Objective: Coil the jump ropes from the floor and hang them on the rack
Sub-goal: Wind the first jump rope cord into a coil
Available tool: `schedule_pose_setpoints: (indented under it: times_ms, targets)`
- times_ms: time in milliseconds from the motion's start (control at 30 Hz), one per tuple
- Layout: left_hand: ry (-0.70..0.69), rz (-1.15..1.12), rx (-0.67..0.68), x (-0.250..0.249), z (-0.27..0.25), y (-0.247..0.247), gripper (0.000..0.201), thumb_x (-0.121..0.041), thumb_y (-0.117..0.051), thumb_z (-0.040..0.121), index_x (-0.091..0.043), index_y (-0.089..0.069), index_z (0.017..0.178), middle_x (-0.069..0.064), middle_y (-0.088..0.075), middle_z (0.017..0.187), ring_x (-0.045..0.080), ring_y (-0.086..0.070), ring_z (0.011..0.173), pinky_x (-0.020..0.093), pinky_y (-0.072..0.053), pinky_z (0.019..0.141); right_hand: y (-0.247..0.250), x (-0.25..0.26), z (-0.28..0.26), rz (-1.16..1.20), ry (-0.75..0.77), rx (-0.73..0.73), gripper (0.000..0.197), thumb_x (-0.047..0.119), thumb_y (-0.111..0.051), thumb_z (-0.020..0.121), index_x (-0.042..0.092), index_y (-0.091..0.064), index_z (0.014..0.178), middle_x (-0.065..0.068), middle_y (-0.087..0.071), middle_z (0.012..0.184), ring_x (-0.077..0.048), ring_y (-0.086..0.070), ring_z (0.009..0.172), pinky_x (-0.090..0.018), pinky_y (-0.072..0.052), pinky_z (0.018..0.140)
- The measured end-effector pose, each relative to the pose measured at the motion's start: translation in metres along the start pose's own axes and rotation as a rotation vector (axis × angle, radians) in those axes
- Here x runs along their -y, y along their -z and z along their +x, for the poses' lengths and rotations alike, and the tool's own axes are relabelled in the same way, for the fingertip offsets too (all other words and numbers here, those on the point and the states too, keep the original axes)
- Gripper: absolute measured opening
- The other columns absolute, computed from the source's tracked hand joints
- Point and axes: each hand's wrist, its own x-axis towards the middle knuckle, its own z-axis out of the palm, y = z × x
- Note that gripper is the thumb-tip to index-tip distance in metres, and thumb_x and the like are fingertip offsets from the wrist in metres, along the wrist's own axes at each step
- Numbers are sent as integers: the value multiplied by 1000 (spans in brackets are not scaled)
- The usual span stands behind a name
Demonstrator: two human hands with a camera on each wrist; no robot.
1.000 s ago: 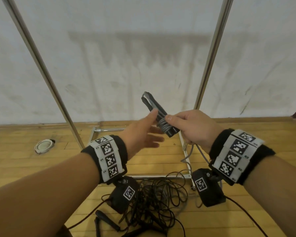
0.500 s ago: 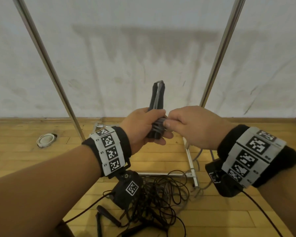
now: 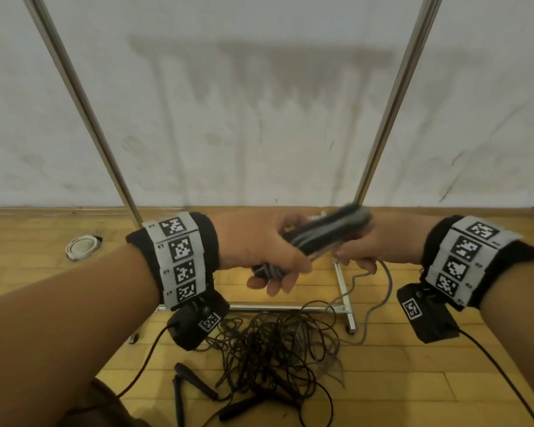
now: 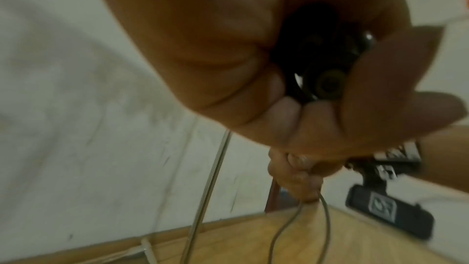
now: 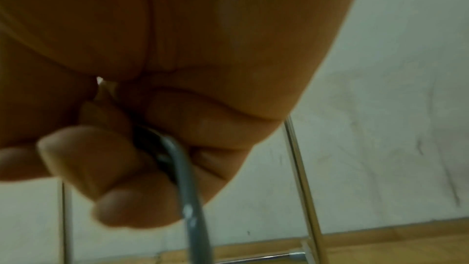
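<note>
A pair of dark jump rope handles (image 3: 330, 234), blurred, lies slanted up to the right in front of me. My left hand (image 3: 275, 266) grips their lower end; in the left wrist view its fingers curl round the handles' black ends (image 4: 327, 79). Just behind them, my right hand (image 3: 358, 254) pinches the grey cord (image 3: 389, 278), which trails down to the floor. The right wrist view shows the cord (image 5: 187, 188) running out between thumb and fingers. A tangle of black ropes (image 3: 275, 343) lies on the wooden floor below, with more handles (image 3: 195, 380) at its left.
The rack's two slanted metal poles (image 3: 84, 109) (image 3: 395, 97) rise on either side against a white wall, and its base bar (image 3: 290, 308) lies on the floor under my hands. A white round object (image 3: 80, 246) sits on the floor at the left.
My left hand closed on the handles, which stood upright and have now swung over to slant rightward. Both hands have dropped lower, the right staying on the cord.
</note>
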Motion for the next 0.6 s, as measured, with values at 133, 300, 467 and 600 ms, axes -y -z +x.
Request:
schedule_pose_setpoints:
  times_ms: [133,300,467,600]
  targets:
    - [296,540,75,3,11,-29,72,-18,-79,91,-34,-38,147,9,-80,87,15,-69,55,25,-53,47,-1,2,1,-129,-86,52,17,40,-64,96,25,-73,92,-8,-64,69,-13,-56,61,-33,-53,69]
    - [442,881,14,7,31,-57,67,-26,-73,95,-27,-32,149,0,-75,73,13,-68,53,26,-57,47,-10,44,1,-466,0,-55,21,46,-63,94,29,-70,83,10,-62,66,-1,-53,58,-23,-38,56]
    - [428,647,-248,15,37,-36,29,-17,-69,95,-24,-48,113,5,-75,81,15,-65,47,24,-49,41,-20,77,-10,-580,82,-87,32,32,-45,104,14,-69,91,-2,-62,78,-14,-50,65,-31,-40,60]
    - [365,255,-362,13,35,-10,13,-9,-56,101,-20,-60,100,7,-70,73,18,-61,47,21,-41,38,-26,87,-11,-557,60,-139,40,31,-31,110,13,-67,108,-1,-63,95,-17,-56,85,-30,-38,76]
